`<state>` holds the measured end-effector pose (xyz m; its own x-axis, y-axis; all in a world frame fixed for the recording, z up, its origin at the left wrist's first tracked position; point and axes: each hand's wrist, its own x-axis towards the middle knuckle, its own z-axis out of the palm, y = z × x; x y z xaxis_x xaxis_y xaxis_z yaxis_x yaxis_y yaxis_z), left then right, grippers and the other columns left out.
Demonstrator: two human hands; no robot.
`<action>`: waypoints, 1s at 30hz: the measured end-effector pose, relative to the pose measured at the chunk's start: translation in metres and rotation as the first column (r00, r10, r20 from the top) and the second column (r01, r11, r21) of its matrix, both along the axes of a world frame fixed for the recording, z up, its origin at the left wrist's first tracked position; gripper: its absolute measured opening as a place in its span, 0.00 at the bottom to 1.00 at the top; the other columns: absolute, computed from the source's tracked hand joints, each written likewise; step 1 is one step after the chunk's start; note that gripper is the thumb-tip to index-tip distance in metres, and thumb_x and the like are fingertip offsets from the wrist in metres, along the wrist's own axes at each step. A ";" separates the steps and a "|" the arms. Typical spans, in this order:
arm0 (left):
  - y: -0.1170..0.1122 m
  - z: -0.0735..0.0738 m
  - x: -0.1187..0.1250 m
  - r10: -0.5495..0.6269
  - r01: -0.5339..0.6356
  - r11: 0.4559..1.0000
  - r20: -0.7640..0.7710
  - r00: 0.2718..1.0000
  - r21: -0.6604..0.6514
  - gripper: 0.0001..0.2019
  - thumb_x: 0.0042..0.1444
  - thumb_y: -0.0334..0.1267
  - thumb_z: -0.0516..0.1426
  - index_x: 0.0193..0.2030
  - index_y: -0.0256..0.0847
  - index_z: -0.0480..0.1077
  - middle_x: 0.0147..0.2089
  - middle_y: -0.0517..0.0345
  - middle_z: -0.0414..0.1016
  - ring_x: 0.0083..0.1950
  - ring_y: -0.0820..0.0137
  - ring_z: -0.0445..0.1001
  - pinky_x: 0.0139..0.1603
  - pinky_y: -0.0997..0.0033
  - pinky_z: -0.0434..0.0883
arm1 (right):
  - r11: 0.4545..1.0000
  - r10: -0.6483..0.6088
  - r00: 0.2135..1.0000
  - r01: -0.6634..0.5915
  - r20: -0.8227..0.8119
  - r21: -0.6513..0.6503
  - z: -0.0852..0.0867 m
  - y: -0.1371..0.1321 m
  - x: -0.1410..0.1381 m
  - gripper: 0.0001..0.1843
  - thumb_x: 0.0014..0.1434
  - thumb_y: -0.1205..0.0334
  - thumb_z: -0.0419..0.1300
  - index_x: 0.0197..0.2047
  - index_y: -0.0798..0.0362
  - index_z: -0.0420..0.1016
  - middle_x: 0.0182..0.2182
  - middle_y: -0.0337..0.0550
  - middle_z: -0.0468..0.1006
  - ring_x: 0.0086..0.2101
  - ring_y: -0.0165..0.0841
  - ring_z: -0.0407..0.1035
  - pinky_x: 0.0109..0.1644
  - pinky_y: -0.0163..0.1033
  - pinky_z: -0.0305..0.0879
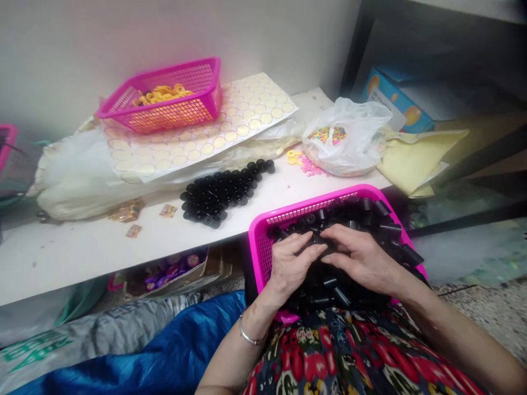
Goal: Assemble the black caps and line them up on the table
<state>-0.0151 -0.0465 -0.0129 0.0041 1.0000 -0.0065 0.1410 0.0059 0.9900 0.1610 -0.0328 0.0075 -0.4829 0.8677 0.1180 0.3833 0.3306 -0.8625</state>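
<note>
My left hand (289,265) and my right hand (363,260) meet over a pink plastic basket (256,249) on my lap. Thumbs and forefingers of both hands pinch at a small black plastic piece (318,240), mostly covered by the fingers. Loose black plastic cylinders (341,296) fill the basket around and beneath my hands, some leaning over its right rim. Ahead on the white table (242,226) stands a tight cluster of upright black cylinders (218,192).
A pink basket of yellow rings (164,96) rests on a sheet of round stickers (242,129). Farther right are pink beads (313,164), a plastic bag of coloured beads (349,137) and a yellow envelope (411,162). Small printed packets (168,210) lie left; a blue sack (164,351) lies below.
</note>
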 end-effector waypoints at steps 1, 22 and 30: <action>-0.001 0.001 -0.001 -0.001 0.000 1.000 -0.034 0.999 -0.004 0.11 0.49 0.41 0.63 0.39 0.41 0.79 0.31 0.56 0.76 0.34 0.70 0.71 0.37 0.71 0.69 | 1.000 -0.012 1.000 0.012 -0.023 -0.015 -0.004 -0.001 -0.003 0.15 0.55 0.70 0.59 0.47 0.52 0.67 0.37 0.43 0.72 0.35 0.32 0.70 0.38 0.36 0.70; 0.026 -0.054 -0.194 0.808 -0.773 0.505 -0.524 0.269 0.383 0.17 0.46 0.46 0.59 0.39 0.37 0.77 0.35 0.55 0.77 0.37 0.67 0.73 0.44 0.68 0.69 | 0.992 0.016 0.989 -0.034 0.144 0.120 -0.001 0.010 0.010 0.08 0.60 0.63 0.56 0.44 0.53 0.66 0.44 0.49 0.70 0.42 0.36 0.69 0.45 0.40 0.67; 0.033 -0.057 -0.203 0.803 -0.683 0.496 -0.583 0.124 0.537 0.23 0.48 0.49 0.58 0.46 0.34 0.72 0.40 0.49 0.72 0.42 0.62 0.70 0.45 0.64 0.67 | 0.984 0.024 0.988 -0.051 0.155 0.170 -0.003 0.009 0.012 0.09 0.60 0.63 0.56 0.45 0.52 0.68 0.45 0.50 0.72 0.43 0.37 0.70 0.45 0.41 0.70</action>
